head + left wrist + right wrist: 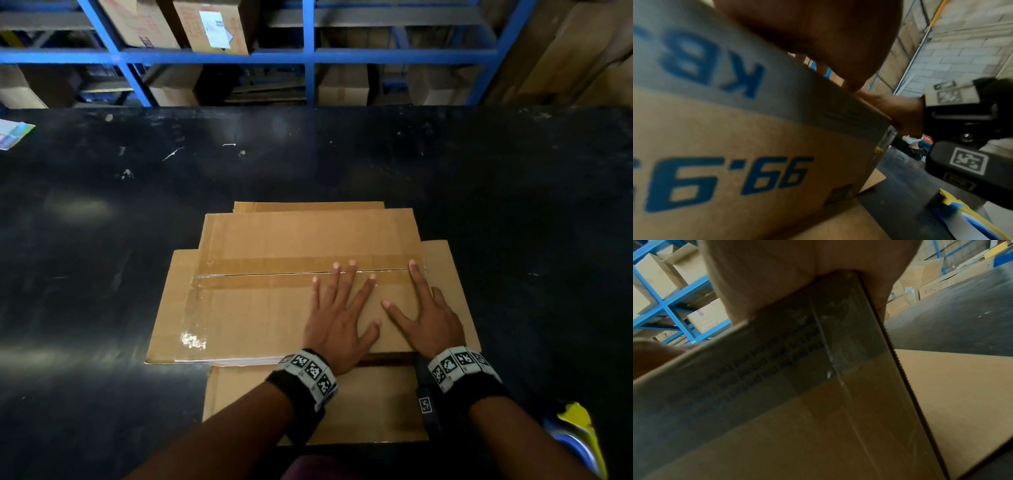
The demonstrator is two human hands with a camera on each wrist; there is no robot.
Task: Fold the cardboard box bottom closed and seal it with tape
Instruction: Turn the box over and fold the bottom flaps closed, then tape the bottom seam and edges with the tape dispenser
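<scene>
Cardboard box (pixel 274 301) on tabletop (pixel 102 240): bottom flaps folded shut; tape (pixel 274 265) spans seam. Left hand (pixel 337 320), right hand (pixel 430 317), fingers released, flatten it; sealing appears nearly complete.

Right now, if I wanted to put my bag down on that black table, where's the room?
The table is bare left of the cardboard box, short of the coloured leaflet, and between the box and the blue shelving. It is crowded at the box, where the left hand and right hand press flat.
</scene>
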